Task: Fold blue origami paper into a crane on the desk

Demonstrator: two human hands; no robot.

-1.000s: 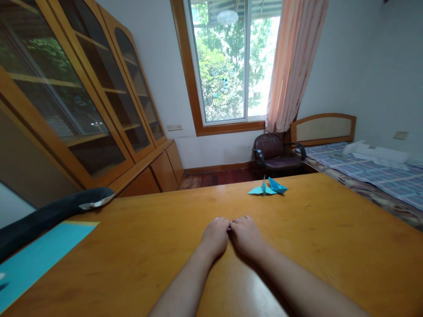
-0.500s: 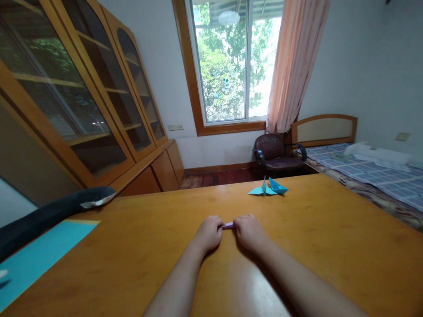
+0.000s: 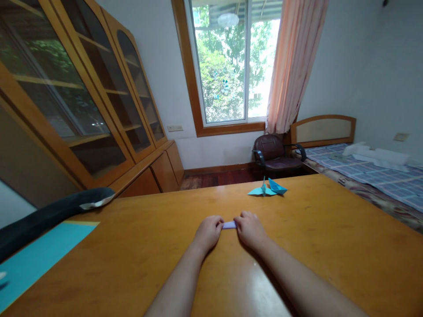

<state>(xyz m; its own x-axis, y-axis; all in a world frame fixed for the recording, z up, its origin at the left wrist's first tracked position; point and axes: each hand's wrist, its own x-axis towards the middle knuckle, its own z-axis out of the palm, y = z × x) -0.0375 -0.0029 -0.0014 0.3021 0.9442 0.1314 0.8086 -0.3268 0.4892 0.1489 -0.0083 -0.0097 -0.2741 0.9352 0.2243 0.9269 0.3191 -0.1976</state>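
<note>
A folded strip of purple paper [image 3: 229, 225] is stretching between the two hands over the middle of the desk [image 3: 148, 255]. The left hand [image 3: 209, 232] is pinching its left end, the right hand [image 3: 250, 230] its right. Beyond them, a light-blue paper crane [image 3: 263, 190] and a blue paper boat [image 3: 278, 187] are sitting close together near the far edge. A blue sheet [image 3: 49, 251] is lying leftward.

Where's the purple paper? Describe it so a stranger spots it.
Start at the wooden table. Near its middle, the left hand and right hand hold a narrow strip, the purple paper. Its colour sets it apart from the blue folded papers beyond.
</note>
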